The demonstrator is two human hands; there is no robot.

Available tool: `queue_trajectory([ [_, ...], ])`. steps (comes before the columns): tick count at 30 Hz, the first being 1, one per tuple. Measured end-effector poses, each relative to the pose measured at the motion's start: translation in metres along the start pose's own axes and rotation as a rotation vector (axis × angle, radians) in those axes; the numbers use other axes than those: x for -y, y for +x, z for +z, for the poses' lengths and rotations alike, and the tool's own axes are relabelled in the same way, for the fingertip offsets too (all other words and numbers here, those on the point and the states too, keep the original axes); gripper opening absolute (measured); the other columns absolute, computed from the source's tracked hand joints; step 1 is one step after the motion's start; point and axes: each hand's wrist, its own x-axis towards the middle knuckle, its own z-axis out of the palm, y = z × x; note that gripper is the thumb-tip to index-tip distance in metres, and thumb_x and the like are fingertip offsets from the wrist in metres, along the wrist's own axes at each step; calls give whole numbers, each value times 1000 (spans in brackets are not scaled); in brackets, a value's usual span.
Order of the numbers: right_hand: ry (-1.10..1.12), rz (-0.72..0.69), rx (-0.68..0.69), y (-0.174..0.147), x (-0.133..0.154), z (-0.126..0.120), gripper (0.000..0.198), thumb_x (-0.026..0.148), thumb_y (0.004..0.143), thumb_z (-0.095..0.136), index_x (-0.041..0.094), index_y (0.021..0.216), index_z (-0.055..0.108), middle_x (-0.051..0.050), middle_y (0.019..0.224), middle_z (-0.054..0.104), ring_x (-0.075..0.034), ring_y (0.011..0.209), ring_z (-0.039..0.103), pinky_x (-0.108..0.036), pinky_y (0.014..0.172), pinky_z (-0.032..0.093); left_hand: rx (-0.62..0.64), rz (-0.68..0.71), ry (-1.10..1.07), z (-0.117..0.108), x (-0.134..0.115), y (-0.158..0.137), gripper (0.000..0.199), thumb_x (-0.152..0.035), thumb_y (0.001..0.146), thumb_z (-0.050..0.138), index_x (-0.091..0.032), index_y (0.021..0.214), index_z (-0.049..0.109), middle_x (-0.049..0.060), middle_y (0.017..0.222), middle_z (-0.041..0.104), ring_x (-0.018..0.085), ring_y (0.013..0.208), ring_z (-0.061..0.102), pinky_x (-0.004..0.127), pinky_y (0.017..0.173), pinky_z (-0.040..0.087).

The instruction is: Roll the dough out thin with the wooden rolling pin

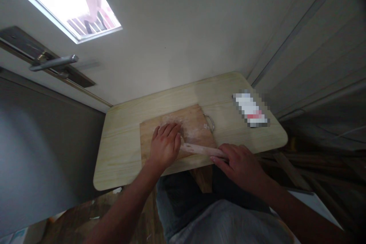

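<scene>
A wooden cutting board (197, 118) lies on a small table, its surface dusted with white powder like flour. My right hand (240, 164) is closed around one end of a pale, powdery rolling pin (201, 149), which slants across the board's near edge. Against the pin's other end, my left hand (166, 143) rests low over the board with its fingers together and bent down. A small pale bit shows by the left thumb; whatever lies under those fingers is hidden.
The light wood-grain table (122, 133) stands against a white door with a metal handle (54, 62). A blurred-out phone-like object (251, 109) lies on its right side. The board's metal loop (211, 122) points right. My lap is close below the near edge.
</scene>
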Motion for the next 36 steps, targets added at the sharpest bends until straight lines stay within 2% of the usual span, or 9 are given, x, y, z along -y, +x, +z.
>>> queue_trajectory([
  [9, -18, -18, 46, -6, 1, 5, 38, 56, 98, 46, 22, 92, 61, -6, 86, 70, -25, 81, 62, -36, 72, 37, -1, 1, 8, 4, 1, -12, 46, -32, 101, 35, -24, 145, 49, 7, 144, 58, 25, 136, 47, 50, 120, 25],
  [16, 127, 67, 33, 0, -1, 3, 37, 57, 96, 48, 24, 88, 61, -4, 84, 70, -22, 75, 63, -32, 67, 36, 27, 2, 38, -1, 0, -4, 45, -32, 100, 37, -29, 144, 49, 5, 148, 54, 26, 138, 43, 52, 119, 24],
  [24, 367, 94, 134, 14, -8, -9, 33, 54, 96, 49, 25, 88, 62, -2, 84, 68, -20, 78, 64, -30, 68, 40, 69, 34, 98, -17, -10, 14, 44, -29, 96, 45, -27, 139, 51, 9, 150, 51, 32, 141, 40, 63, 116, 23],
  [27, 391, 77, 113, 24, -17, -18, 31, 54, 93, 55, 24, 91, 63, -3, 90, 68, -21, 84, 63, -30, 72, 42, 44, 21, 69, -15, -17, 25, 40, -31, 97, 45, -26, 135, 54, 9, 147, 53, 32, 139, 42, 61, 116, 25],
  [30, 373, 97, 60, 33, -26, -22, 31, 54, 91, 58, 24, 92, 65, -3, 92, 67, -21, 86, 62, -31, 74, 43, -13, -75, 34, -8, -22, 35, 38, -40, 101, 39, -24, 131, 57, 11, 141, 58, 32, 131, 49, 60, 113, 30],
  [33, 375, 139, -1, 40, -31, -18, 31, 53, 89, 61, 24, 98, 65, -4, 98, 68, -21, 90, 63, -32, 78, 44, -83, -137, 32, -2, -23, 42, 42, -46, 102, 36, -25, 130, 58, 11, 137, 60, 31, 127, 52, 56, 110, 33],
  [36, 417, 188, -57, 45, -31, -12, 36, 53, 88, 62, 24, 109, 63, -6, 105, 68, -21, 91, 64, -31, 77, 45, -111, -139, 53, 0, -21, 46, 43, -47, 102, 35, -25, 129, 59, 11, 136, 60, 31, 126, 51, 54, 110, 33],
])
